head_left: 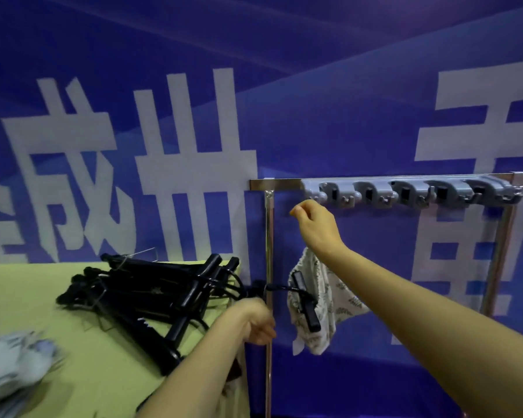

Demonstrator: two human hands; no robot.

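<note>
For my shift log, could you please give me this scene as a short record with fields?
Right hand: raised, fingertips pinched just under the grey hook rail
Left hand: curled at the rack pole; grip unclear
Patterned cloth: on a black clip hanger, hanging below the right wrist
Green table: pile of black hangers

Two hands show: the left hand (258, 322) low at centre and the right hand (314, 227) above it. There is one metal rack (268, 236) with two upright poles, and one grey holder strip (311, 188) with five clamps. There is one patterned cloth (323, 297) and one black clip hanger (304, 300). The heap of black hangers (163, 294) at lower left is too tangled to count. One pale cloth pile (12, 363) fills the lower left corner.
</note>
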